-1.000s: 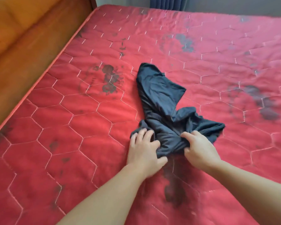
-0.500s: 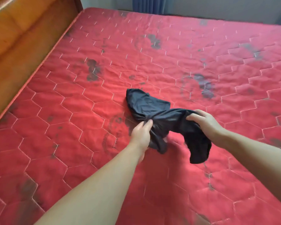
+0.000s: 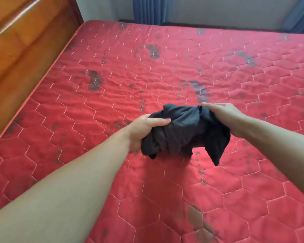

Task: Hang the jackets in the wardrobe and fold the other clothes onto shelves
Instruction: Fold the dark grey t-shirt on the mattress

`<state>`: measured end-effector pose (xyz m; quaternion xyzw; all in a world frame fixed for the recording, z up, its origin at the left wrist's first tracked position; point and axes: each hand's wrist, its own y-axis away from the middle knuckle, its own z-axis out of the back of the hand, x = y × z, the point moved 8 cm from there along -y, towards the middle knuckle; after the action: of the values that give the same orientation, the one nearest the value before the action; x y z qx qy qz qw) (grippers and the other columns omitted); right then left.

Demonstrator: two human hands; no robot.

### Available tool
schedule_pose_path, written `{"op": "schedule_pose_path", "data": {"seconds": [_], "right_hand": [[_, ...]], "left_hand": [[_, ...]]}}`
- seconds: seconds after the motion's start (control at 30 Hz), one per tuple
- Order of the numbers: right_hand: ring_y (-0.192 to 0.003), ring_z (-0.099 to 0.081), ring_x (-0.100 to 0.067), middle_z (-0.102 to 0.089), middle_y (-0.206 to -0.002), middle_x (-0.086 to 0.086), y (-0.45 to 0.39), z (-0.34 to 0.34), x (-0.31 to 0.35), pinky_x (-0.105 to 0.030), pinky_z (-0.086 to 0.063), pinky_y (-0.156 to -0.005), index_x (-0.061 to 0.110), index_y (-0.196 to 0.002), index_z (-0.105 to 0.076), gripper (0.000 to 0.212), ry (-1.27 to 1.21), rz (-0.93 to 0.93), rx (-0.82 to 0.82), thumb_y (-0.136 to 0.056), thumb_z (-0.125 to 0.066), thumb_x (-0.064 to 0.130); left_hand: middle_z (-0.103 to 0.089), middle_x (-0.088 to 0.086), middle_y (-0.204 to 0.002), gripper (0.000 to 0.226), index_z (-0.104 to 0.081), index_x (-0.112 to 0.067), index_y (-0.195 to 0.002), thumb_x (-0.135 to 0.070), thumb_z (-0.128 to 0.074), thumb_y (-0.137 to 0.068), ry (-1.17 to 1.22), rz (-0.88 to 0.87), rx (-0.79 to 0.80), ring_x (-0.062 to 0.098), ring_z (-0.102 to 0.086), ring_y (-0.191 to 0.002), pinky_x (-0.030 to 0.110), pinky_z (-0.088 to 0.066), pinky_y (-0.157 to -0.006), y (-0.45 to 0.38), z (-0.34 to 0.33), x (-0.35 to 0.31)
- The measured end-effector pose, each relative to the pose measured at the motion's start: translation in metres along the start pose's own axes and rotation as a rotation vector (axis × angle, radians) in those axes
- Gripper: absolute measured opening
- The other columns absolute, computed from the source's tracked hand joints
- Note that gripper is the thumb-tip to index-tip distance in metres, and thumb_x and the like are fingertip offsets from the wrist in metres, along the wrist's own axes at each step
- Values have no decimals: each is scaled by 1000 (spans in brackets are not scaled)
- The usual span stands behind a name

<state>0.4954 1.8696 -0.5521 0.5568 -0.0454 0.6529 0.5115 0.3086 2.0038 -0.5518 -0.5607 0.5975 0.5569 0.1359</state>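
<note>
A dark navy garment (image 3: 184, 132) hangs bunched up in the air above the red quilted mattress (image 3: 112, 95). My left hand (image 3: 144, 128) grips its left end, thumb across the top of the cloth. My right hand (image 3: 225, 114) holds its right end from above, fingers reaching over the cloth; a loose corner droops down below that hand. What kind of garment it is cannot be told from the bundle.
A glossy wooden bed board (image 3: 25, 55) runs along the mattress's left side. Beyond the far edge are a pale wall (image 3: 218, 11) and blue curtains (image 3: 147, 9). The mattress carries dark stains.
Both hands have lifted the dark garment off the mattress and gathered it into a bundle between them. The view has tilted up, showing more of the far wall.
</note>
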Motion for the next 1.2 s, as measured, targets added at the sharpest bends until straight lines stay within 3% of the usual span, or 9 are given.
{"op": "schedule_pose_path", "data": {"seconds": [0.1, 0.27, 0.37, 0.5, 0.77, 0.9, 1.03, 1.1, 1.2], "right_hand": [[-95, -60, -15, -61, -114, -7, 18, -17, 1, -28, -48, -79, 27, -110, -59, 32, 154, 240, -45, -80, -64, 18], [-88, -69, -6, -68, -113, 3, 60, -94, -12, -22, -53, -71, 32, -127, -49, 59, -45, 200, 483, -78, -73, 9], [-75, -65, -11, -70, -87, 0, 50, -77, 0, -27, -52, -71, 20, -107, -67, 25, -1, 281, 275, -89, -63, 3], [-67, -61, -16, -67, -83, -1, 33, -29, 5, -32, -50, -67, 18, -98, -66, 16, -276, 114, 69, -94, -55, 8], [-80, -57, -17, -63, -85, 1, 13, 29, 27, -30, -43, -71, 18, -91, -66, 15, -63, 157, -285, -90, -56, 30], [-74, -60, -18, -62, -80, 3, 6, 7, 22, -26, -46, -64, 18, -86, -61, 28, -126, -11, -158, -92, -54, 44], [-72, -50, -15, -52, -73, 8, 7, 17, 76, -26, -39, -61, 18, -76, -57, 27, 264, 383, -326, -87, -56, 43], [-90, -55, -15, -58, -98, 5, 1, 22, 95, -25, -45, -76, 24, -104, -60, 24, 349, 444, -333, -84, -60, 38], [-108, -52, -22, -43, -134, -5, -8, -1, 91, -33, -48, -90, 31, -138, -41, 64, 465, 370, -166, -79, -63, 22]], "left_hand": [[-68, 22, -112, 30, -61, -1, -117, -23, -56, -97, 179, -6, -81, 30, -68, -99, 38, -58, -85, -6, -3, 11], [-63, 24, -121, 49, -52, 0, -133, -36, -47, -100, 320, 67, -35, 35, -66, -105, 43, -59, -81, -11, -18, 28], [-60, 24, -114, 35, -53, -7, -125, -8, -56, -90, 179, -61, -20, 34, -63, -95, 42, -55, -81, -12, -6, 11], [-64, 11, -104, 61, -55, -18, -128, 19, -50, -80, -16, -156, -222, 23, -64, -83, 34, -57, -70, -7, 31, -17], [-68, -7, -87, 22, -65, -26, -95, -6, -61, -87, -358, -358, -715, 12, -64, -81, 29, -56, -80, -9, 67, -42], [-67, -8, -84, 8, -65, -25, -92, -24, -57, -93, -386, -169, -605, 15, -63, -83, 30, -53, -75, -25, 49, -12], [-71, 4, -94, 25, -65, -18, -92, -40, -53, -97, -301, 3, -450, 17, -67, -75, 30, -53, -68, -34, 40, 6], [-73, 9, -106, 32, -65, -13, -108, -39, -48, -99, -58, 80, -304, 21, -71, -87, 33, -57, -79, -36, 31, 7], [-68, 13, -118, 49, -60, -5, -123, -44, -39, -102, 162, 124, -168, 24, -67, -106, 38, -50, -97, -39, 12, -5]]}}
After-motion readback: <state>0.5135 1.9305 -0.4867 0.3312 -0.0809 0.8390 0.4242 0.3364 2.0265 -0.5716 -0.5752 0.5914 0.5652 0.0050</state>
